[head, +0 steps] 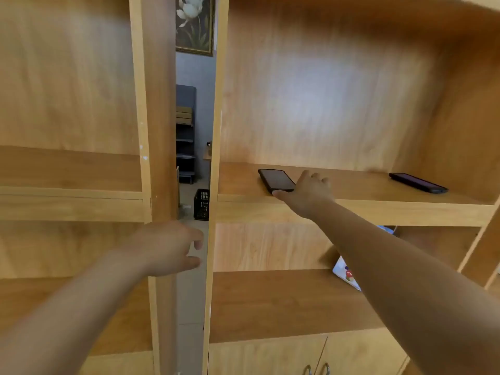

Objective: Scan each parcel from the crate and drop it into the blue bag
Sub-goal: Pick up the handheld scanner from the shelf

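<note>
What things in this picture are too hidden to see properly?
Head view:
- black crate: mostly behind the shelf upright; contents unseen.
- colourful item, lower shelf: right arm covers most.
- right hand at the phone: grip unclear, fingers blurred.
- painting: cut off by the top edge.
</note>
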Action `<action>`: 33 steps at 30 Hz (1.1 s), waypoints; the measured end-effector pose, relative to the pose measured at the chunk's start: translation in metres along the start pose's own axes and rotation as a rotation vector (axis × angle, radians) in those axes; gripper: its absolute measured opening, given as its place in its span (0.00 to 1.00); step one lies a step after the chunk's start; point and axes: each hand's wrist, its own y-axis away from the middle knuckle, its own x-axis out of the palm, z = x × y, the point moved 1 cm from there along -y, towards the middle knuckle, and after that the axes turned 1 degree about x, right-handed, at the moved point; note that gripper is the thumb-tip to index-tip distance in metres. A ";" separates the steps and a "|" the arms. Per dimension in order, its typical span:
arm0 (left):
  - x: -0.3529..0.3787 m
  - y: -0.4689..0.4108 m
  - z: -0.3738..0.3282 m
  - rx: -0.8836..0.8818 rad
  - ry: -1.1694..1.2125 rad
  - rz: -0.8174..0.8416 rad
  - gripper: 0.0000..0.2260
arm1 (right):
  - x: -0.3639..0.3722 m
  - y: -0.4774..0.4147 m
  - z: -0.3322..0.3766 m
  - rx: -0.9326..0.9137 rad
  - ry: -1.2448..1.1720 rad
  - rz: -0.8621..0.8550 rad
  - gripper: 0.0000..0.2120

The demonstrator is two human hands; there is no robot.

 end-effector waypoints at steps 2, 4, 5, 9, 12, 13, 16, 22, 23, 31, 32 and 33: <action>-0.001 -0.016 0.007 0.011 -0.048 -0.019 0.12 | 0.010 -0.018 0.009 0.068 -0.002 0.035 0.46; -0.001 -0.029 0.012 0.033 -0.087 -0.038 0.13 | 0.020 -0.034 0.017 0.128 -0.065 0.083 0.49; -0.001 -0.036 0.014 0.047 -0.093 -0.038 0.14 | 0.026 -0.041 0.020 0.151 -0.089 0.097 0.49; -0.001 -0.055 0.019 0.085 -0.116 -0.054 0.15 | 0.042 -0.059 0.027 0.177 -0.071 0.152 0.43; 0.002 -0.064 0.017 0.111 -0.114 -0.060 0.16 | 0.034 -0.066 0.018 0.149 -0.198 0.221 0.34; 0.003 -0.067 0.017 0.116 -0.114 -0.058 0.16 | 0.028 -0.067 0.013 0.125 -0.263 0.261 0.31; 0.004 -0.069 0.014 0.124 -0.092 -0.057 0.16 | 0.011 -0.063 0.001 0.063 -0.304 0.316 0.21; 0.008 -0.059 -0.003 0.083 0.017 -0.082 0.15 | -0.003 -0.039 -0.025 0.021 -0.139 0.041 0.32; 0.007 -0.056 -0.007 0.065 0.042 -0.088 0.14 | -0.004 -0.032 -0.030 0.011 -0.160 -0.014 0.35; 0.002 -0.012 -0.062 -0.128 0.519 -0.235 0.18 | -0.009 0.032 -0.061 -0.381 -0.462 -0.074 0.44; 0.001 -0.005 -0.069 -0.158 0.640 -0.276 0.21 | -0.011 0.042 -0.063 -0.432 -0.485 -0.037 0.44; 0.001 0.003 -0.077 -0.184 0.773 -0.320 0.24 | -0.012 0.051 -0.065 -0.484 -0.500 0.005 0.44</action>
